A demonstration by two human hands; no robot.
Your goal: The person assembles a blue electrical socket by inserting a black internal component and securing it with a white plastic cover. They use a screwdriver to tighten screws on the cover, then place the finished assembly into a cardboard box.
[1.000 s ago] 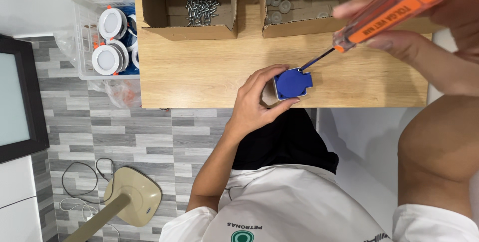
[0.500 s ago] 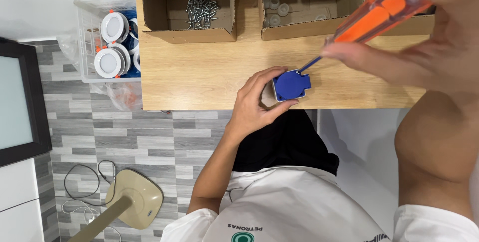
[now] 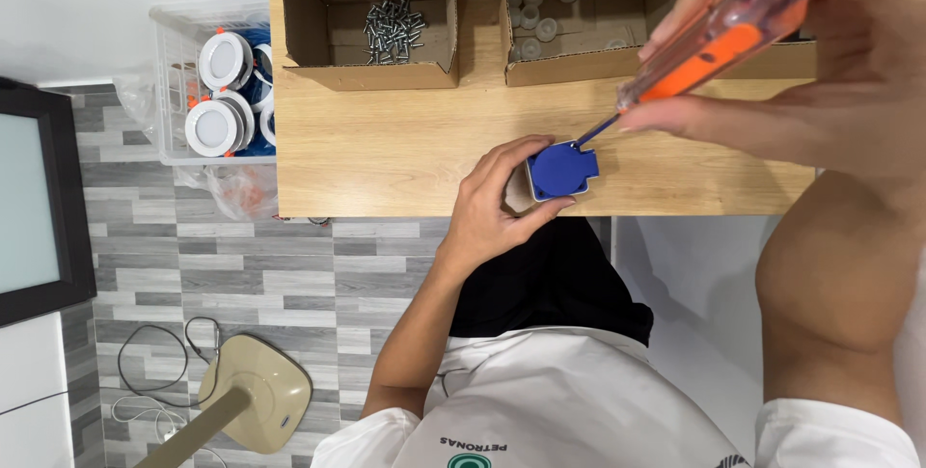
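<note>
small blue square part (image 3: pixel 563 168) at the wooden table's near edge, orange-handled screwdriver (image 3: pixel 709 47) tip slanted onto its top corner

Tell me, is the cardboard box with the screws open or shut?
Open. The cardboard box has its flaps folded back, and the loose screws inside show from above.

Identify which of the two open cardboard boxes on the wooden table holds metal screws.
The left open cardboard box, beside the clear plastic basket, holds metal screws; the right open cardboard box holds small white caps.
</note>
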